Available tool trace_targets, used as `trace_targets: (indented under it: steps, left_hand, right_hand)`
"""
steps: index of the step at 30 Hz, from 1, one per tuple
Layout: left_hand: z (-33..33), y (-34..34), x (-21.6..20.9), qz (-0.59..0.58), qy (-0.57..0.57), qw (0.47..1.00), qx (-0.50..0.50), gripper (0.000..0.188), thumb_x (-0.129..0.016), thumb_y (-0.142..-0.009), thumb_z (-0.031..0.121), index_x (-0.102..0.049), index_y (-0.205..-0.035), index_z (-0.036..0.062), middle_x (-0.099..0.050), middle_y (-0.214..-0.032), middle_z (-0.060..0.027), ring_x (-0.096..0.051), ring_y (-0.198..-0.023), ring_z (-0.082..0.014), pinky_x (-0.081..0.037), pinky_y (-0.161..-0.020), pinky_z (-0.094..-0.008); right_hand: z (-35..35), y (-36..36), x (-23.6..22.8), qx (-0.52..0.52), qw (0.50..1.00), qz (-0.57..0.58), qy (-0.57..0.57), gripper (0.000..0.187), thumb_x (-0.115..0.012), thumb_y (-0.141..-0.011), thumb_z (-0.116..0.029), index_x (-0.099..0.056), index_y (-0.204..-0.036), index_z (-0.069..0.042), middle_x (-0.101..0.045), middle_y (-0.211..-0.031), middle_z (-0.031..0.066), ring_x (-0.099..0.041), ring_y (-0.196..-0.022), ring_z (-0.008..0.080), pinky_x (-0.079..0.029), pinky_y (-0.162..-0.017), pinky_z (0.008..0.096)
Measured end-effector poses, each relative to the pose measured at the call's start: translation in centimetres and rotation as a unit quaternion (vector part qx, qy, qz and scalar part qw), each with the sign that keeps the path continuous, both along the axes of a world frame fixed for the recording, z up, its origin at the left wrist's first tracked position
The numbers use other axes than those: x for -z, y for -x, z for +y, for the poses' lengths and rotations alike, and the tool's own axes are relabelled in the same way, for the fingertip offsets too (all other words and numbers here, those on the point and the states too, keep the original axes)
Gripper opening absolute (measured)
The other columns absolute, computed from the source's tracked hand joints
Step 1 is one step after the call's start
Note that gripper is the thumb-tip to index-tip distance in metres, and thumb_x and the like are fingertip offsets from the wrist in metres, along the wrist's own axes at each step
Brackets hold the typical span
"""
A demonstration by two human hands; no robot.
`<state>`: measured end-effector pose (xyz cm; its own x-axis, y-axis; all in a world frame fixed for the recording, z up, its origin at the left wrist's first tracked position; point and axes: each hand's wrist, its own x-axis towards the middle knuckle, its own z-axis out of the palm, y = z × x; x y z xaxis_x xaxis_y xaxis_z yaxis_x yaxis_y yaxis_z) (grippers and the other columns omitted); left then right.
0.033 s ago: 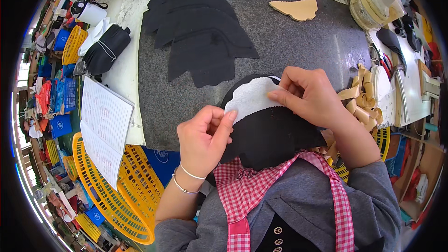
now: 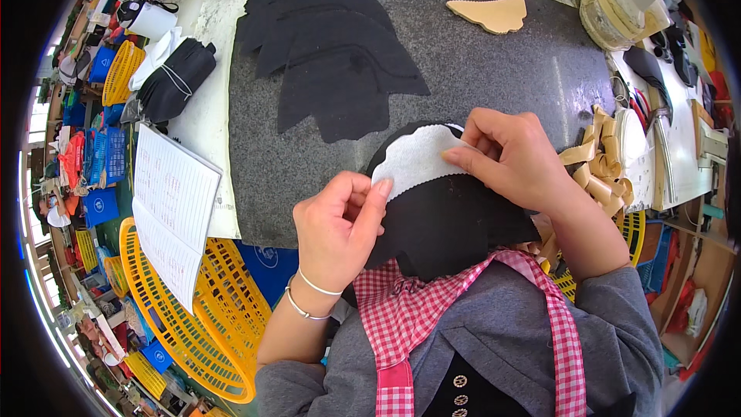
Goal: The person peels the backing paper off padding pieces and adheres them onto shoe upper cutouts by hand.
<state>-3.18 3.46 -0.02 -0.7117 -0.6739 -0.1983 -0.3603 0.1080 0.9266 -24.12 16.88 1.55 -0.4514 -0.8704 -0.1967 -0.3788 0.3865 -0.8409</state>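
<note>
Grip is closed on both sides: our left hand and right hand pinch opposite ends of the white piece, which overlaps a black piece over the near edge of the dark slab. Beyond, we see black sheets toward the far left corner and a tan piece near the far edge.

Bright, even light floods the tabletop, a soft sheen grazing it toward the right edge, while glaring white strips blaze well beyond the left edge! The fingers and white piece look crisp, but black fabric near the far-left corner swallows detail, and fisheye distortion bends everything toward a blacked-out rim.
</note>
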Motion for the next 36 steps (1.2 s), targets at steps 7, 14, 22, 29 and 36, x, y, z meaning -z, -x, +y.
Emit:
trace_targets:
  steps: [7, 14, 22, 29, 36]
  left_hand:
    - [-1.0, 1.2, 0.1, -0.098, 0.269, 0.955, 0.076, 0.034, -0.081, -0.085, 0.028, -0.056, -0.075, 0.0066, -0.059, -0.058, -0.0055, -0.062, -0.05, -0.0208, -0.048, -0.05, -0.0346]
    - [-8.8, 4.5, -0.6, -0.059, 0.352, 0.934, 0.032, 0.048, -0.092, -0.072, 0.036, -0.072, -0.099, 0.0017, -0.067, -0.087, -0.0085, -0.063, -0.081, -0.0185, -0.052, -0.075, -0.0326]
    - [-13.2, 7.1, 4.3, -0.066, 0.446, 0.891, -0.044, 0.082, -0.091, -0.069, 0.047, -0.058, -0.127, -0.0015, -0.068, -0.107, -0.0199, -0.066, -0.107, -0.0381, -0.054, -0.09, -0.0448]
    - [-9.7, 4.6, -0.7, 0.212, 0.37, 0.9, -0.091, 0.034, -0.066, -0.1, 0.008, -0.056, -0.131, -0.0044, -0.067, -0.122, -0.0129, -0.064, -0.111, -0.017, -0.049, -0.098, -0.0308]
    - [-0.8, 1.2, -1.8, 0.197, 0.263, 0.943, 0.061, 0.057, -0.069, -0.094, 0.006, -0.048, -0.146, -0.0056, -0.057, -0.144, -0.0229, -0.057, -0.133, -0.0317, -0.044, -0.112, -0.0388]
  right_hand:
    - [-1.5, 0.1, -1.0, -0.106, 0.948, 0.285, -0.097, 0.045, -0.073, -0.089, -0.046, -0.066, -0.081, -0.003, -0.069, -0.07, 0.0166, -0.069, -0.066, 0.0373, -0.054, -0.061, 0.0464]
    - [-5.2, 9.8, 1.2, 0.014, 0.855, 0.518, -0.019, 0.047, -0.068, -0.091, -0.052, -0.069, -0.101, -0.006, -0.07, -0.098, 0.0101, -0.069, -0.096, 0.0331, -0.058, -0.076, 0.0447]
    - [-5.8, 12.8, 6.5, -0.035, 0.782, 0.62, 0.053, 0.007, -0.061, -0.085, -0.008, -0.064, -0.09, -0.005, -0.06, -0.094, 0.0074, -0.062, -0.098, 0.0261, -0.057, -0.08, 0.0406]
    - [-3.1, 12.9, 5.7, -0.06, 0.794, 0.6, 0.077, 0.006, -0.063, -0.086, -0.005, -0.059, -0.091, -0.006, -0.058, -0.092, 0.0079, -0.061, -0.092, 0.0281, -0.055, -0.075, 0.0384]
    - [-0.1, 8.7, 6.1, -0.008, 0.874, 0.468, 0.127, 0.016, -0.071, -0.09, -0.014, -0.058, -0.087, -0.006, -0.057, -0.085, 0.0103, -0.063, -0.081, 0.0312, -0.051, -0.065, 0.0435]
